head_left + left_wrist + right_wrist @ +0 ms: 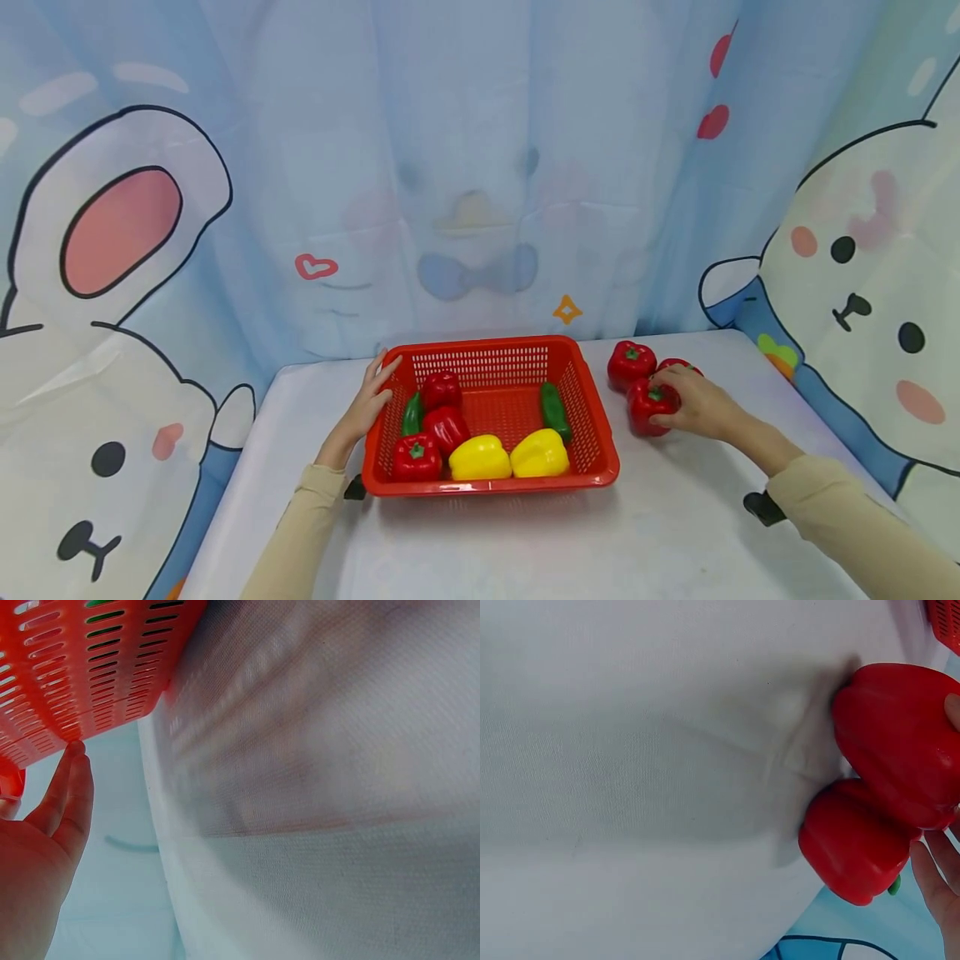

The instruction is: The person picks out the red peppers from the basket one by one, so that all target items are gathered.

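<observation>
**Handling of produce observed in progress**

A pale blue curtain (480,125) printed with cartoon animals is hanging behind a white-covered counter (487,550). From where I am standing, a red perforated basket (491,485) is occupying the counter's middle. A person's left hand (365,404) is touching the basket's left end; its grip is lying loose, fingers largely straight. The right hand (697,404) is working to the right of the basket; its grip is curling around a red bell pepper (651,408), spreading only as wide as its load. That pepper is sitting just in front of two other red peppers (632,365), one being partly hidden by the hand. Inside the basket, three more red peppers (447,429) are clustering at the left, two yellow peppers (480,458) are lying side by side along the front, and two slim green vegetables (555,412) are flanking the load, one near each end.
</observation>
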`<action>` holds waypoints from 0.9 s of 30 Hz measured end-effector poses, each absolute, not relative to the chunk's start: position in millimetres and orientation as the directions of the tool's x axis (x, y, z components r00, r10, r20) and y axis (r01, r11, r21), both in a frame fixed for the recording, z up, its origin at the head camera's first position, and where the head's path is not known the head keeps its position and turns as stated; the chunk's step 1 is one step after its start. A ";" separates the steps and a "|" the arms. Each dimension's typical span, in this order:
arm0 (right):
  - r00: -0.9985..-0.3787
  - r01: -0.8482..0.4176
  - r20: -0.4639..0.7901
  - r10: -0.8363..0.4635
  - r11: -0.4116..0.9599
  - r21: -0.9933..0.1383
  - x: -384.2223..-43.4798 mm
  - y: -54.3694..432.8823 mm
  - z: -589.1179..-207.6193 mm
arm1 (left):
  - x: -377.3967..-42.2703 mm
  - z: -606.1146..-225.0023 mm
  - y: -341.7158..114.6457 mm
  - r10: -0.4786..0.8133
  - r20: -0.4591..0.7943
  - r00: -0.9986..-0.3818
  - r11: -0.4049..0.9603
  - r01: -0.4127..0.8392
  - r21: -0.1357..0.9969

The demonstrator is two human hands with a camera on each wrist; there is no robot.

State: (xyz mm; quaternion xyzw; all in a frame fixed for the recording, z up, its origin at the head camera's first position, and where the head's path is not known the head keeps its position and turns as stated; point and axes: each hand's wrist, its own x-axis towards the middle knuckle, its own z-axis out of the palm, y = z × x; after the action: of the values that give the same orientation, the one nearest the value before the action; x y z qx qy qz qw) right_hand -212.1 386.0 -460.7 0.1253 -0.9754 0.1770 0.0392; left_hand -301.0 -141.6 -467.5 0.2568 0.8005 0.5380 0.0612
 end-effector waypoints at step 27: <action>-0.981 -0.195 0.100 -0.167 0.869 -0.455 -218.6 389.1 -454.8 | -301.8 -466.9 -141.2 0.476 0.153 -0.866 0.289 0.319 0.902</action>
State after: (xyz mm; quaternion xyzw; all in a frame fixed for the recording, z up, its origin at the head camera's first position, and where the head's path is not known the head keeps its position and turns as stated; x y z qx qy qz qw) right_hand -218.6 389.1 -454.8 0.0935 -0.9662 0.2383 0.0289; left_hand -301.8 -141.2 -466.9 0.2486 0.7997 0.5418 0.0725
